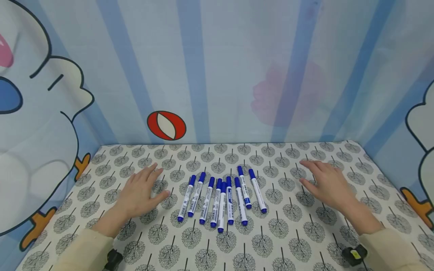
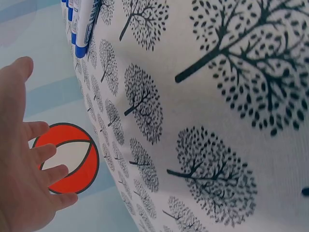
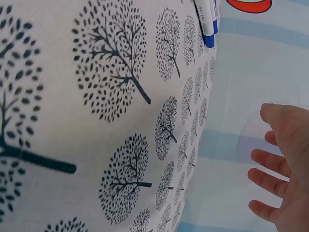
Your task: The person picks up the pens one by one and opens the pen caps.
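Several white markers with blue caps (image 1: 217, 203) lie side by side in a loose row in the middle of the table, caps pointing away from me. To the left of the row, my left hand (image 1: 139, 192) hovers over the cloth with its fingers spread, holding nothing. My right hand (image 1: 327, 184) is off to the right of the row, thumb apart from the fingers, also holding nothing. In the left wrist view a marker (image 2: 87, 24) shows at the top, beyond the left thumb. The right wrist view catches a marker (image 3: 206, 21) near its top edge.
A white tablecloth (image 1: 162, 241) printed with grey trees covers the table. Behind it hangs a blue striped curtain (image 1: 223, 75) with a red and white ball print (image 1: 166, 125). Cartoon-printed side walls stand at left and right.
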`<move>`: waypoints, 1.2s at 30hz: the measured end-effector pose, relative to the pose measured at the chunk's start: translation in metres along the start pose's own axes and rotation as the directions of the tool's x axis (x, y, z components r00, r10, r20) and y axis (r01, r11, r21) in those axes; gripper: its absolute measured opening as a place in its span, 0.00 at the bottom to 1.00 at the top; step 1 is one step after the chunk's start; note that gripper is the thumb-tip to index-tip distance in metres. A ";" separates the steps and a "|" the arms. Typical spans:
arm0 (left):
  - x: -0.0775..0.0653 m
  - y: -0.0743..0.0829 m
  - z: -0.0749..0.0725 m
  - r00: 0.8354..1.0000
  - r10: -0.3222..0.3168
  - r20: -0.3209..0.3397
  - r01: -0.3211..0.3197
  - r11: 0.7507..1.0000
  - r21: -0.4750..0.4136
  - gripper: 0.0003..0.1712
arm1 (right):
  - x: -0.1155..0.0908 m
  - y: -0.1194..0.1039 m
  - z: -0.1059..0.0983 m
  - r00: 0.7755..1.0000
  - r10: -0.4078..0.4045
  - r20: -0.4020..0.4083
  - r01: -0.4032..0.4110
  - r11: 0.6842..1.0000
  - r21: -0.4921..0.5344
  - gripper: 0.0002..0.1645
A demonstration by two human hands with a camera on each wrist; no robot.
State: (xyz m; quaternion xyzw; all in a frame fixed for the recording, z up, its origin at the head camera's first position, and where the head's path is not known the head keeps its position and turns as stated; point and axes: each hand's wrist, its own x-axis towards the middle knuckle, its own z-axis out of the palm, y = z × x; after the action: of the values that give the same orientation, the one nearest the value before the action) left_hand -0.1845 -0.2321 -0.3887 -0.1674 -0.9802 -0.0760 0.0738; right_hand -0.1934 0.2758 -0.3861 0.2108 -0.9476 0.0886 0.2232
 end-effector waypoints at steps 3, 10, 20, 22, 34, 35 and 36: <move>0.001 0.002 0.003 0.999 0.002 -0.033 -0.003 1.000 -0.029 0.42 | 0.002 -0.003 0.001 0.999 -0.010 -0.035 0.011 1.000 0.010 0.31; 0.003 0.008 0.007 0.997 -0.014 -0.078 0.005 0.993 -0.114 0.40 | 0.008 -0.007 0.005 0.998 -0.027 -0.053 0.028 1.000 0.011 0.26; 0.005 0.016 0.015 0.997 -0.062 -0.052 0.048 0.969 -0.243 0.37 | 0.014 -0.017 0.010 1.000 -0.008 0.002 0.008 0.999 0.053 0.28; 0.006 0.018 0.016 0.996 -0.085 -0.032 0.074 0.962 -0.261 0.37 | 0.016 -0.019 0.011 1.000 -0.011 0.002 0.011 0.998 0.060 0.29; 0.012 0.036 0.023 0.975 -0.196 0.101 0.217 0.939 -0.266 0.34 | 0.023 -0.032 0.015 0.999 -0.049 0.007 0.048 0.995 0.088 0.31; 0.013 0.037 0.023 0.973 -0.208 0.103 0.228 0.937 -0.264 0.33 | 0.023 -0.033 0.016 0.999 -0.045 0.016 0.043 0.995 0.090 0.31; 0.014 0.039 0.023 0.971 -0.215 0.104 0.235 0.935 -0.264 0.33 | 0.024 -0.033 0.016 0.999 -0.044 0.024 0.042 0.995 0.091 0.31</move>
State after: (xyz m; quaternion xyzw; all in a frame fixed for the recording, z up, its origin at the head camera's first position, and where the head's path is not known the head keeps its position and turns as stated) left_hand -0.1872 -0.1875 -0.4038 -0.0653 -0.9749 -0.2128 0.0047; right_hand -0.2042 0.2331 -0.3870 0.2421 -0.9407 0.1237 0.2027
